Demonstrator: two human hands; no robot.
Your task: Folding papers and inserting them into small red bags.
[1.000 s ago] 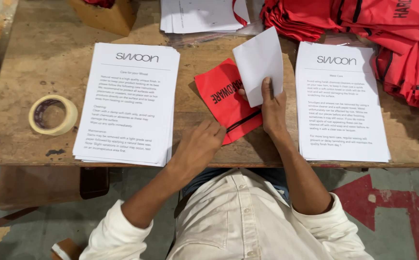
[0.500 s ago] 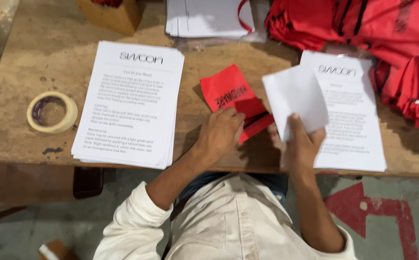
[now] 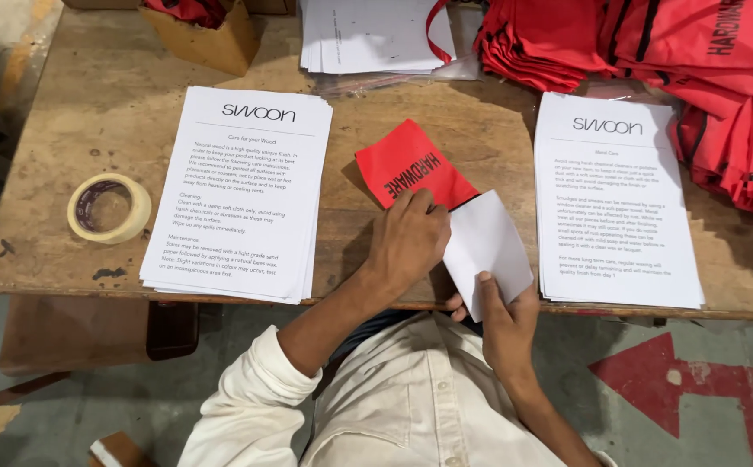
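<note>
A small red fabric pouch [image 3: 402, 164] with black lettering lies at an angle on the middle of the wooden table [image 3: 91, 95]. My left hand [image 3: 406, 242] lies over its near end, fingers curled on the pouch's lower edge. My right hand [image 3: 502, 324] is at the table's front edge and pinches the bottom of a folded white paper [image 3: 489, 246]. The paper's upper corner touches the pouch next to my left fingers. Whether the paper is inside the pouch cannot be told.
A stack of printed white sheets [image 3: 238, 190] lies left of the pouch and another stack [image 3: 614, 199] to its right. A tape roll [image 3: 108, 207] sits far left. Red fabric bags [image 3: 653, 43] are piled at the back right, with loose papers [image 3: 368, 35] and a cardboard box [image 3: 208, 39] behind.
My right hand carried the folded paper from above the pouch out to the right, then down to the pouch's near end. My left hand moved up onto the pouch.
</note>
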